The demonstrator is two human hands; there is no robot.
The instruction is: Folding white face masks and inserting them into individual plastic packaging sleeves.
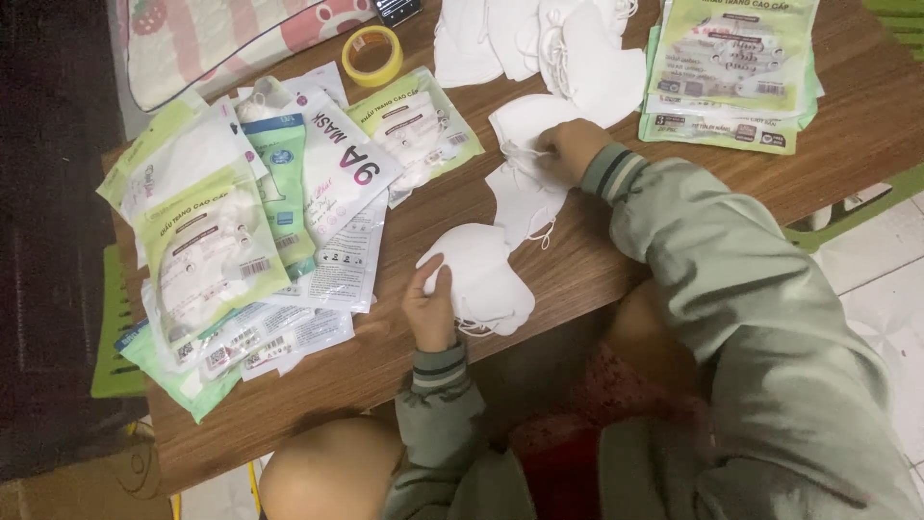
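Observation:
My left hand [430,306] grips the edge of a small stack of white face masks [481,274] lying on the brown wooden table [616,260]. My right hand [570,147] rests on another white mask [525,188] a little farther back, fingers pinching at its ear loop. Both sleeves are pale green with dark striped cuffs.
Sealed mask packets in green and white wrappers [241,231] are heaped at the left. A loose pile of white masks [539,43] lies at the back, with a neat stack of packets [731,72] to its right. A yellow tape roll [372,55] sits behind.

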